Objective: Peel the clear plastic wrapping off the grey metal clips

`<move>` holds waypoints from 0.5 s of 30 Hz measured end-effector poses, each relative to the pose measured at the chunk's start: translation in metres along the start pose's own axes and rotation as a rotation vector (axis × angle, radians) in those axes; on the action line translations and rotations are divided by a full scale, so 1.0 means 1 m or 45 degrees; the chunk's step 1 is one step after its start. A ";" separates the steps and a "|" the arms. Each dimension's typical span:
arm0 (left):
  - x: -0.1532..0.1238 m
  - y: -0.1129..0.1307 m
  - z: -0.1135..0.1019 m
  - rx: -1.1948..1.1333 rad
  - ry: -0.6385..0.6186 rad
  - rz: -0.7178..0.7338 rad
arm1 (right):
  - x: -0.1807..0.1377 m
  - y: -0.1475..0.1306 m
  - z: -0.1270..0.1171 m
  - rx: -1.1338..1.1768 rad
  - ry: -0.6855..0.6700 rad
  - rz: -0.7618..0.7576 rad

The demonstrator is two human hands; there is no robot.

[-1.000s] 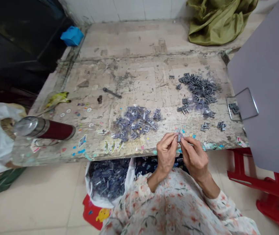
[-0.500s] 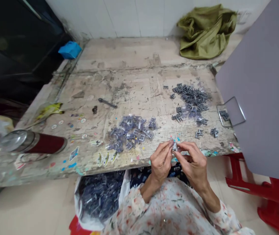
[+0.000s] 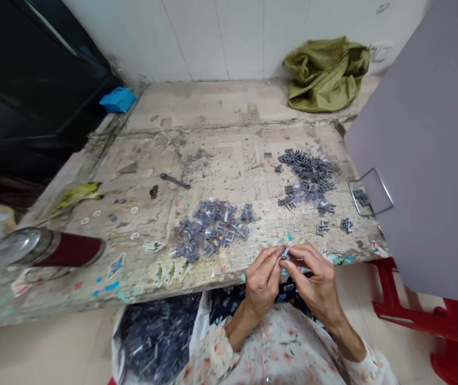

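Observation:
My left hand and my right hand meet at the near edge of a worn wooden table. Both pinch one small grey metal clip between their fingertips. Just beyond my left hand lies a heap of clips in clear wrappers. A pile of bare grey clips lies farther off to the right. Below the table edge, an open white bag holds many more wrapped clips.
A maroon steel flask lies on its side at the left. A small wrench lies mid-table. A grey board with a wire handle stands at right over a red stool. An olive cloth and a blue box lie at the back.
The view has tilted up, so the table and my hands sit lower in the picture. My fingers have kept working the same clip, held between both hands.

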State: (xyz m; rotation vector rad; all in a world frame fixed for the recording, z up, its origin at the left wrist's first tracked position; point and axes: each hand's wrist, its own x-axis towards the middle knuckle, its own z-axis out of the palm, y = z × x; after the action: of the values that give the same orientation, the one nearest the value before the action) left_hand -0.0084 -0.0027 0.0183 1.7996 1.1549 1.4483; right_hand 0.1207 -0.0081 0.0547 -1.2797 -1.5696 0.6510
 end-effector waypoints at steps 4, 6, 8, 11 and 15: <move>-0.001 -0.004 0.000 -0.088 0.033 -0.107 | 0.000 0.011 0.001 -0.081 -0.023 -0.039; 0.004 -0.008 -0.005 -0.202 -0.049 -0.286 | 0.001 0.022 -0.005 -0.155 -0.105 -0.137; 0.013 -0.016 -0.011 -0.399 -0.242 -0.553 | 0.005 0.037 -0.012 -0.271 -0.252 -0.323; 0.024 -0.035 -0.011 -0.621 -0.458 -0.850 | 0.010 0.065 -0.019 -0.442 -0.465 -0.559; 0.012 -0.059 0.008 -0.211 -0.258 -0.529 | 0.006 0.098 -0.009 -0.461 -0.464 -0.574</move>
State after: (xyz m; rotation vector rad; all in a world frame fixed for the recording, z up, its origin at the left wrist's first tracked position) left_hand -0.0162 0.0371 -0.0270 1.4479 1.1798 1.0611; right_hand 0.1704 0.0264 -0.0239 -1.0341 -2.2692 0.3281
